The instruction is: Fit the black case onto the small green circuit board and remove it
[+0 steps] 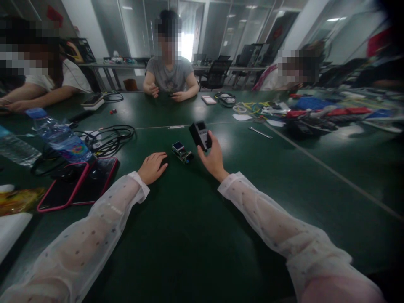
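Black handheld device [198, 134] is sitting tilted in the right hand [216, 159], whose fingers are pinching it by its sides, the thumb pressing at the lower edge; whether it is also touching the green worktop [189, 235] I cannot tell. Small circuit board [182, 152] with a little screen is lying on the worktop between the two hands. The left hand [152, 168] is resting palm down just beside the board, its fingers lying close together and its thumb standing apart. Farther left, black cables [118, 141], red-rimmed phones [94, 185] and a water bottle [59, 136] are lying about. A spanner [260, 133] is lying to the right, beyond the device.
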Tool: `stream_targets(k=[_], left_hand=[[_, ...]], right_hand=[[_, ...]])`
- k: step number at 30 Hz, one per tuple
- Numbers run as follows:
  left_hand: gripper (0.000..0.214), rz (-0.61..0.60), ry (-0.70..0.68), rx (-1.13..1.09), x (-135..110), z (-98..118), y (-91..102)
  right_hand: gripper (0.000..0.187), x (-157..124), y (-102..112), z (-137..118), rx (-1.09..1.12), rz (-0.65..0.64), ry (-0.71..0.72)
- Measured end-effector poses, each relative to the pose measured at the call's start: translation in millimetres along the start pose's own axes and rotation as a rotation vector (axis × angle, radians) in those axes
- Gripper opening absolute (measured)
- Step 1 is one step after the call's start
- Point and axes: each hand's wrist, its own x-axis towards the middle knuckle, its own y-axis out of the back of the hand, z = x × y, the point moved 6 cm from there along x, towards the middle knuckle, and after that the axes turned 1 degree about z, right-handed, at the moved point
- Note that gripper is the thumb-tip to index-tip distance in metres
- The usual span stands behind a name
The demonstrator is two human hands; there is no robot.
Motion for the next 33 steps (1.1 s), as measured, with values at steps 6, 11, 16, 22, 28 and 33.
stream_targets(k=[6,11,16,22,28,33], left_hand=[[0.041,0.0,-0.004,-0.002,0.2,-1.4,-0.4],[0.041,0.002,-0.002,-0.014,0.2,-4.4,-1.9],[0.042,-0.003,-0.006,-0.007,0.7,-5.6,-3.2],[0.041,0.022,-0.015,-0.001,1.5,-6.3,-5.5],[0.042,0.072,0.006,0.036,-0.4,-11.5,-8.3],[0.043,0.042,0.017,0.029,-0.9,-11.5,-8.5]], right_hand=[[0.062,10.1,5.0,50.1,-0.066,0.003,-0.185],[0.065,5.1,-1.5,53.1,-0.147,-0.021,-0.168],[0.065,3.6,-11.6,56.9,-0.229,-0.118,-0.15],[0.067,4.9,-8.6,53.9,-0.268,-0.067,-0.118],[0.062,2.8,-8.6,42.8,-0.313,-0.061,-0.056],[0.056,0.9,-11.4,42.9,-0.302,-0.142,-0.11]])
